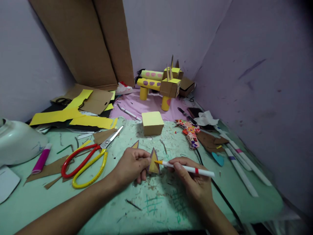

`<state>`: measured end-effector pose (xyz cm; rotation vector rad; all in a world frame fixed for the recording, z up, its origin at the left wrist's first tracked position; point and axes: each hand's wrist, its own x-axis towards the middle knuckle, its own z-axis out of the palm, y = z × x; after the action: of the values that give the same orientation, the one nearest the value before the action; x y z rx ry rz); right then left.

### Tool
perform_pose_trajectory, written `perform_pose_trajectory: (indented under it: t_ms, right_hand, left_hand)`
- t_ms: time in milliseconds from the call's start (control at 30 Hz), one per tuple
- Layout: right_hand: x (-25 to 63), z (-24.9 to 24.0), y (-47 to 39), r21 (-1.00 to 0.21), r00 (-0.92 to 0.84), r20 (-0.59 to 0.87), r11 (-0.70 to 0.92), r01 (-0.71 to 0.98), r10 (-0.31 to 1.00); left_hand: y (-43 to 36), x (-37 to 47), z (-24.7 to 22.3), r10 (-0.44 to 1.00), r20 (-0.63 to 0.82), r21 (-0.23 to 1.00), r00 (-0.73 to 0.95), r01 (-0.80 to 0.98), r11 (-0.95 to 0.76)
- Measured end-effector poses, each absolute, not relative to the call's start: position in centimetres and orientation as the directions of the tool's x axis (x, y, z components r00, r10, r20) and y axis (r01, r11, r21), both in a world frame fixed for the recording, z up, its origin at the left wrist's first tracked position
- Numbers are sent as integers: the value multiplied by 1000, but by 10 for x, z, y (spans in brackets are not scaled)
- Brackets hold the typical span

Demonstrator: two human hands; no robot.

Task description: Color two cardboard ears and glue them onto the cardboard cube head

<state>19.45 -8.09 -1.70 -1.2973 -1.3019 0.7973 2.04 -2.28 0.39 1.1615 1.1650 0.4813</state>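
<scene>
A small cardboard triangle (154, 161), yellow-orange inside a purple outline, is pinched at its left edge by my left hand (134, 163). My right hand (193, 178) grips a white marker (199, 171) with a red band, its orange tip touching or just over the triangle's face. Another outlined triangle (135, 144) lies just behind my left hand, partly covered by it. Behind both hands sits a small box (153, 123) with a pale yellow top and brown sides.
Red-and-yellow scissors (99, 150) and a magenta tube (41, 159) lie left. Two yellow cardboard animal figures (158, 84) stand at the back. A flower-patterned glue gun (190, 132) with a black cord, brown scraps (210, 142) and several white markers (242, 169) are on the right.
</scene>
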Motion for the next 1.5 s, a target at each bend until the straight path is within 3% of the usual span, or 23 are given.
perform_pose_trajectory:
  t_ms: [233,600,833,1133,1500]
  right_hand:
    - [195,-19,-84,-976,127,128,102,191,984]
    - [194,-16,-79,-948,194,227,172,267,954]
    - [197,-19,-83,-977,160,117,86,193,980]
    - [195,-17,-79,-962,194,183,135,238,964]
    - [197,-19,-83,-975,143,133,104,197,981]
  left_hand:
    - [-24,21,5,810,-458,887,367,245,391]
    - [-24,20,7,797,-460,885,392,277,375]
    - [-23,21,4,809,-444,894,385,245,375]
    - [-24,20,7,800,-453,888,393,276,367]
    - [-24,21,6,814,-454,888,362,257,381]
